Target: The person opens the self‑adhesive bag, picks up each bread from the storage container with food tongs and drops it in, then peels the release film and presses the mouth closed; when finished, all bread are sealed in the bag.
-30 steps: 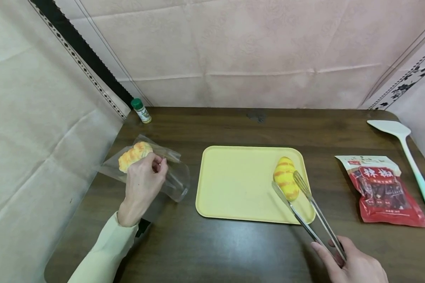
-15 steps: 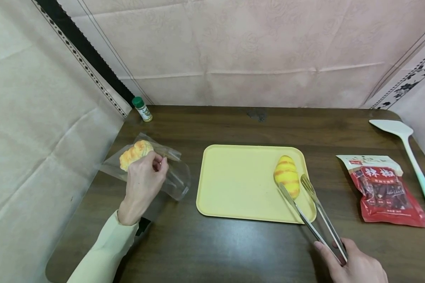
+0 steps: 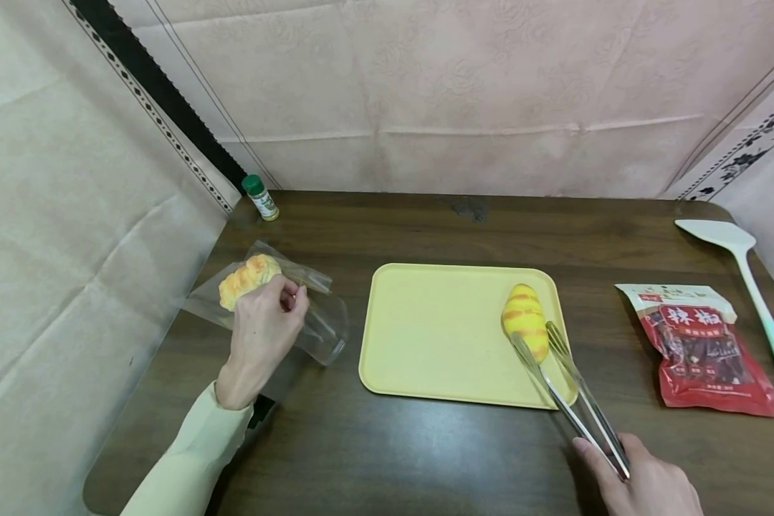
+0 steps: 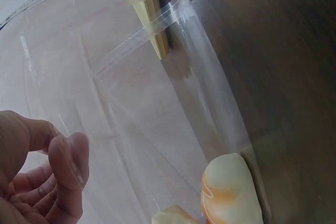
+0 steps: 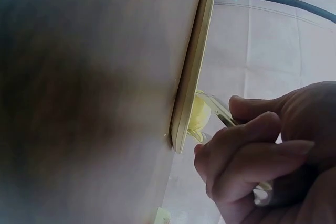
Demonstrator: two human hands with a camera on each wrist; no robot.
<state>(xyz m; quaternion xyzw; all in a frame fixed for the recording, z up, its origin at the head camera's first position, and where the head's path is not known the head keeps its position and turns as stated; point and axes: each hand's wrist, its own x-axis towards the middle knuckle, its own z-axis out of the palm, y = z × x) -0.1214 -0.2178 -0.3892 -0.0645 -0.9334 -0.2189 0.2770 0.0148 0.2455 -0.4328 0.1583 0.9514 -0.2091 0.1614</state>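
Note:
My left hand (image 3: 267,330) pinches the edge of a clear plastic bag (image 3: 325,326) at the left. Inside the bag lies a golden bread roll (image 3: 245,281), partly hidden behind the hand in the head view. In my right hand (image 3: 648,480) is a pair of metal tongs (image 3: 574,373), gripped near the joined end with its arms slightly apart. The tong tips reach over the right end of a pale yellow tray (image 3: 438,330). On that tray rests a yellow striped bread roll (image 3: 522,312); one tip overlaps its lower edge, the other stands at its right side.
Right of the tray lies a red and white food packet (image 3: 706,351). Beyond it a pale green spatula (image 3: 751,287) runs along the right wall. A small green-capped bottle (image 3: 261,198) stands in the back left corner. Cloth-covered walls (image 3: 426,93) border the wooden table.
The tong tips have slid toward the right and slightly down along the striped roll, with their gap a little narrower. My left hand keeps its pinch on the bag. The head view has shifted slightly.

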